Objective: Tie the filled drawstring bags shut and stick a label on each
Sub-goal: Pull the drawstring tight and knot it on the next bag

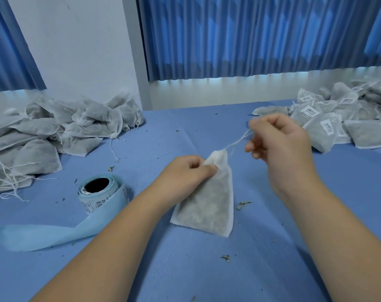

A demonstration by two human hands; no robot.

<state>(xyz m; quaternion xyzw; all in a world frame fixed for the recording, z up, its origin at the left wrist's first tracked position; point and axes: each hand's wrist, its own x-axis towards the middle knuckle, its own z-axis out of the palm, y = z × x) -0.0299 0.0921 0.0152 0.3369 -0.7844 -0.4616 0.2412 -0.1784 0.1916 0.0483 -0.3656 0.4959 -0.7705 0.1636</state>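
Bag neck is pinched in my left hand; my right hand grips the drawstring. I'd pull steadily away, keeping the pinch firm.

Blue pleated curtains hang at 12 o'clock, a white wall at 11 o'clock; daylight glows under their hem above the blue table.
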